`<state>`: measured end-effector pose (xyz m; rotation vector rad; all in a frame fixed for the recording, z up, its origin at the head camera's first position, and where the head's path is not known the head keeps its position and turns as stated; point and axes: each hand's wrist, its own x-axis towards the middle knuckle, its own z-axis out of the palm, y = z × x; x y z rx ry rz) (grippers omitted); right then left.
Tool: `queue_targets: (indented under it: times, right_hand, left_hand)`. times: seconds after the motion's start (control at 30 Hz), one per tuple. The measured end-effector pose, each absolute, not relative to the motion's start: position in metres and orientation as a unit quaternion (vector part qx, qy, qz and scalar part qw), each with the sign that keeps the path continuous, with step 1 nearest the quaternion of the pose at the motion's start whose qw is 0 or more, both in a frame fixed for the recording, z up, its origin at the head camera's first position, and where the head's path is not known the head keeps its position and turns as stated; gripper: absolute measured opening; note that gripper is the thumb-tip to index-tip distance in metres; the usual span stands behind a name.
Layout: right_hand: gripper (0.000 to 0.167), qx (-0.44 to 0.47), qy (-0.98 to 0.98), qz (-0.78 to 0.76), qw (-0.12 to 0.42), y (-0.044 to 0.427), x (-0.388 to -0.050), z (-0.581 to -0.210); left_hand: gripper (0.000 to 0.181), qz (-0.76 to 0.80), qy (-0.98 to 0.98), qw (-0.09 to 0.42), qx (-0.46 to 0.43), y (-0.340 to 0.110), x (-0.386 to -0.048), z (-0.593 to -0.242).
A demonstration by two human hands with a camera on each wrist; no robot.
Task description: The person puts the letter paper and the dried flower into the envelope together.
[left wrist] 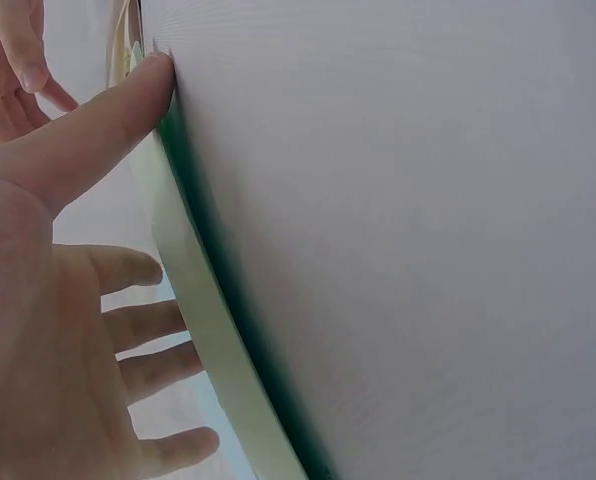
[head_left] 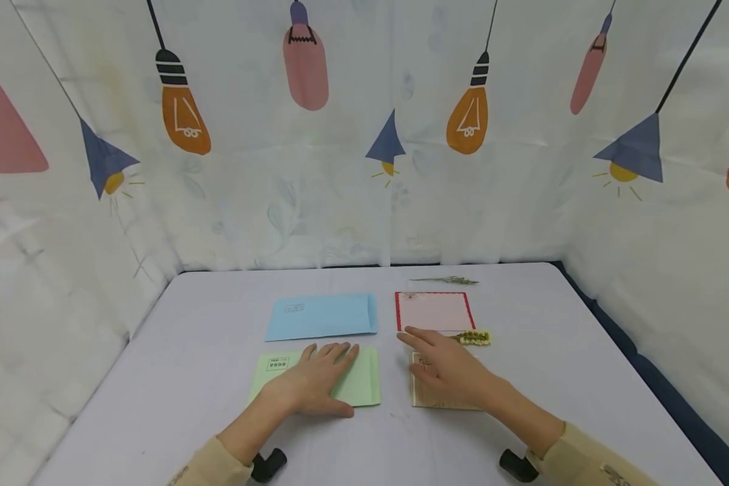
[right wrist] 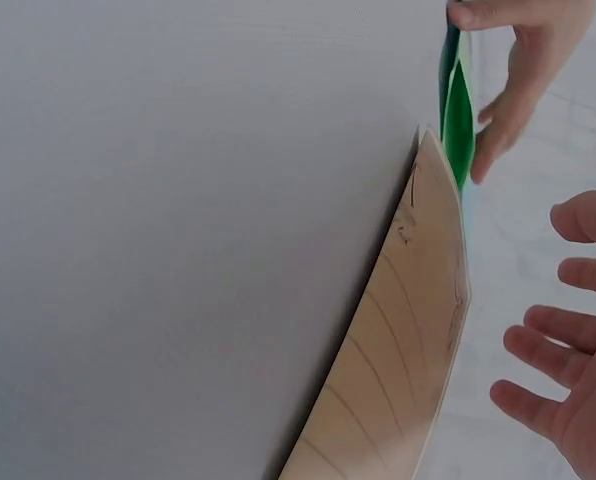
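My left hand lies over a pale green envelope with its fingers spread. In the left wrist view, the thumb of that hand reaches the near edge of the green envelope. My right hand is above a tan, printed paper piece, fingers extended and holding nothing. The right wrist view shows a gap between this hand and the tan paper, which has curved lines on it. A dried sprig with yellow flowers lies just beyond the right hand, partly hidden by it.
Behind the green envelope lies a light blue envelope. A pink card with a red border is to its right, and a thin green sprig lies farther back. Everything rests on a white-covered table, enclosed by patterned curtains.
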<state>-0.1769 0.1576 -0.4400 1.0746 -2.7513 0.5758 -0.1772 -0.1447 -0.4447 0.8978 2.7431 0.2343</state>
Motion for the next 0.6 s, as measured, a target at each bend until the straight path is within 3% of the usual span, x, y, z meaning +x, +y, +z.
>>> queue_targets:
  times: [0.3,0.6]
  right_hand:
    - [0.051,0.372,-0.909,0.179,0.066,0.147,-0.176,-0.444]
    - [0.029,0.384,-0.886,0.248,0.071,0.139,-0.176,-0.446]
  left_hand:
    - [0.106,0.083,0.938,0.111,0.318,-0.144,-0.178,-0.442]
    - [0.108,0.095,0.935,0.069,0.334,-0.145,-0.183,-0.443]
